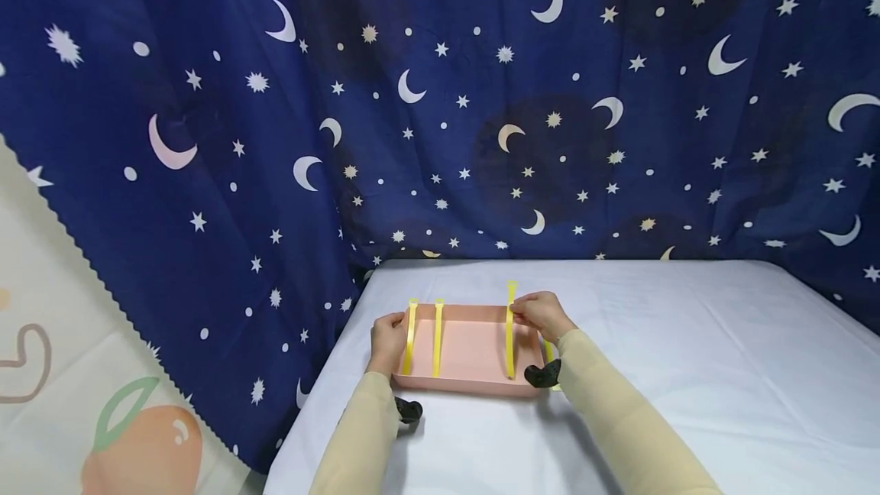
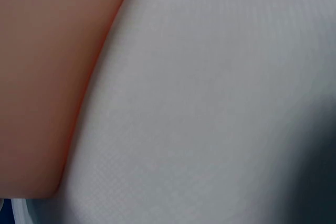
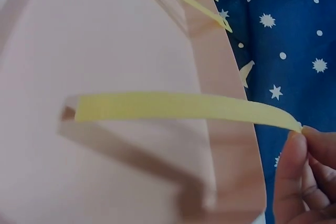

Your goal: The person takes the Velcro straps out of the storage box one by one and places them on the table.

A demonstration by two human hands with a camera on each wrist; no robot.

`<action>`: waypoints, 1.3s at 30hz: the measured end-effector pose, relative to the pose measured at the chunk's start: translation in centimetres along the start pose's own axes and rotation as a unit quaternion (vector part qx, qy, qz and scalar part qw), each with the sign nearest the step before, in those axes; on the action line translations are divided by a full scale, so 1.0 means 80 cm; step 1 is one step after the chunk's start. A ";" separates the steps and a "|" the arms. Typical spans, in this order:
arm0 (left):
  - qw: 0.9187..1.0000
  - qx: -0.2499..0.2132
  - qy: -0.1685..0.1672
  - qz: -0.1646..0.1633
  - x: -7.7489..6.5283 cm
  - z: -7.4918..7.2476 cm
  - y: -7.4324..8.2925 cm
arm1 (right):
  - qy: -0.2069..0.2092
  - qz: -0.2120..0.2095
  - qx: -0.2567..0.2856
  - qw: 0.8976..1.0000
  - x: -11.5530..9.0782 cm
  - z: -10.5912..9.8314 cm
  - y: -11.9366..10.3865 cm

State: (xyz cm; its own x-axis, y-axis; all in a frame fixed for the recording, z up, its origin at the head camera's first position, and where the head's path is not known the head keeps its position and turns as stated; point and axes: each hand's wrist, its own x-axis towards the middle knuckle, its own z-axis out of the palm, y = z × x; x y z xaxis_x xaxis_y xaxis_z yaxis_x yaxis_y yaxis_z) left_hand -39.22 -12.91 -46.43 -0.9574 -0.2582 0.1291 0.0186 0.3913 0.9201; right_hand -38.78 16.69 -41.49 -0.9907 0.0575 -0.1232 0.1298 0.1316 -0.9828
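A shallow pink tray (image 1: 474,342) lies on the white-covered table, and my left hand (image 1: 388,341) grips its left side near the far corner. With thumb and finger, my right hand (image 1: 545,314) pinches a thin yellow strap (image 1: 509,342) over the tray's right part. In the right wrist view the strap (image 3: 168,106) stretches across the tray from the pinching fingertips (image 3: 291,148), its other end casting a shadow on the floor of the tray. Two more yellow straps (image 1: 438,338) span the tray's left part. The left wrist view shows only the tray's outer wall (image 2: 42,77) and cloth.
Another yellow strap (image 1: 548,352) shows just beyond the tray's right side, partly hidden by the right wrist's black camera (image 1: 543,374). White cloth (image 1: 687,357) covers the table. A dark blue curtain (image 1: 481,136) with moons and stars hangs behind and at left.
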 end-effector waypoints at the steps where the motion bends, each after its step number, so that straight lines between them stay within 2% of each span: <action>1: 1.000 0.000 0.000 -0.001 0.000 0.000 0.000 | 0.002 0.002 -0.001 1.000 0.000 -0.003 0.000; 6: 1.000 0.002 0.004 0.001 0.002 -0.001 0.000 | 0.009 0.006 -0.009 1.000 0.004 -0.020 -0.002; 14: 1.000 0.002 -0.001 -0.001 0.002 0.001 0.001 | -0.005 0.015 0.018 1.000 0.001 -0.047 -0.005; 23: 1.000 0.002 0.004 -0.004 0.000 0.001 0.001 | -0.002 0.021 0.033 0.999 -0.005 -0.067 -0.005; 39: 1.000 0.013 0.007 0.014 0.000 0.001 -0.001 | 0.011 0.015 0.042 0.999 -0.013 -0.100 0.008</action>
State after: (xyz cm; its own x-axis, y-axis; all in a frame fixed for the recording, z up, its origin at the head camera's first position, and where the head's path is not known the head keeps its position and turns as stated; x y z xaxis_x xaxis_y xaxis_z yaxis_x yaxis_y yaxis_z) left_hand -39.22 -12.86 -46.53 -0.9524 -0.2597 0.1593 0.0370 0.4204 0.9066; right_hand -37.34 24.62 -40.90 -0.9851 0.0819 -0.1509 0.1551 0.0466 -0.9868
